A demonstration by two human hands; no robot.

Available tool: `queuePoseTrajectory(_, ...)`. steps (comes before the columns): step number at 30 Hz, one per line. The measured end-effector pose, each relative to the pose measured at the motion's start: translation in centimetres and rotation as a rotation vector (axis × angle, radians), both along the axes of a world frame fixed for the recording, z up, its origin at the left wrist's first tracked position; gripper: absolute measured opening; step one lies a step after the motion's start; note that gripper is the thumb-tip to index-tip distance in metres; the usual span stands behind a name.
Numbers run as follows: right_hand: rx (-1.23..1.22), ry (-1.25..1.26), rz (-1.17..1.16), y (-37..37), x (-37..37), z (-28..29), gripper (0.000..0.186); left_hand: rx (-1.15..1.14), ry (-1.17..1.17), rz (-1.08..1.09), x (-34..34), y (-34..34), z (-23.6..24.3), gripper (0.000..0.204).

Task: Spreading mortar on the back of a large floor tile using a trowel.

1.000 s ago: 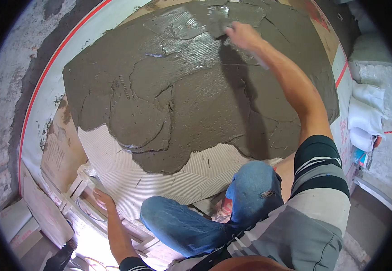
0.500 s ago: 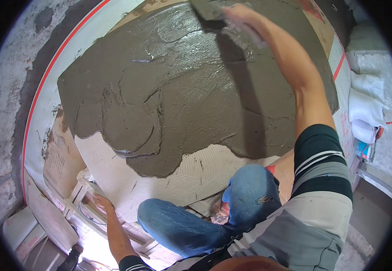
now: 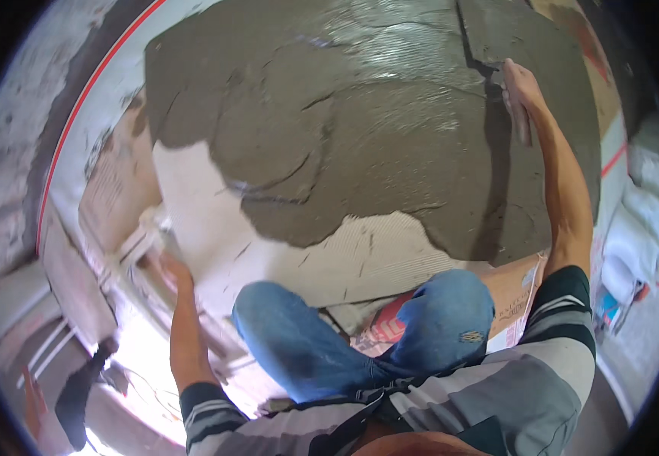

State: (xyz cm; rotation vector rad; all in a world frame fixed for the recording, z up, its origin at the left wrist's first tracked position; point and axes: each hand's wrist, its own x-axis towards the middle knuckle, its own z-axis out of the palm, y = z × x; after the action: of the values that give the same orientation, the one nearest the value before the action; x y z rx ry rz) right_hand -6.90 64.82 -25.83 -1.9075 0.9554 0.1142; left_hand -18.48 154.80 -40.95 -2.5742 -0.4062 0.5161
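Note:
My right hand (image 3: 523,87) is closed round the handle of a trowel (image 3: 496,30) near the far right of the slab. The trowel's mortar-coated blade blends into the wet layer below it, so contact is hard to judge. Grey wet mortar (image 3: 390,152) covers most of a large pale slab (image 3: 306,266) with a finely ridged face; its near strip is bare. Smooth, shiny strokes and curved ridges mark the mortar. At the slab's left edge, my left hand (image 3: 173,272) rests by a pale wooden frame (image 3: 135,247), holding no tool; its fingers look stretched out, though blurred.
My bent knees (image 3: 451,315) come close to the slab's near edge. Cardboard (image 3: 515,292) lies beside the right knee. White sacks (image 3: 633,235) stand at the right. Lower left, another person's dark-clothed limb (image 3: 75,395) shows near a bright patch.
The view has shifted. My right hand has drawn the trowel right and nearer across the mortar. My left hand stays by the frame at the slab's left edge.

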Motion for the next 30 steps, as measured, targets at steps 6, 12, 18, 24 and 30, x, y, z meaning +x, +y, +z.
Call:
queuePoseTrajectory(6,0.125,0.135,0.513,20.0,-0.5,2.6,0.042,-0.128,-0.115,0.008,0.9,-1.9,0.9,0.041)
queuePoseTrajectory(12,0.271,0.271,0.922,33.0,-8.9,3.1,0.031,-0.715,-0.677,0.377,1.6,-5.9,3.7,0.055)
queuePoseTrajectory(18,-0.532,0.012,1.675,32.8,-10.7,4.5,0.031,-0.617,-0.584,0.488,1.7,-6.6,4.8,0.058)
queuePoseTrajectory(24,-0.986,-0.419,1.398,33.0,4.7,2.6,0.035,-0.610,-0.573,0.466,2.1,-7.6,6.4,0.057)
queuePoseTrajectory(30,-0.305,-0.037,0.950,37.1,4.3,3.5,0.037,-0.612,-0.545,0.510,1.7,-7.8,6.7,0.057)
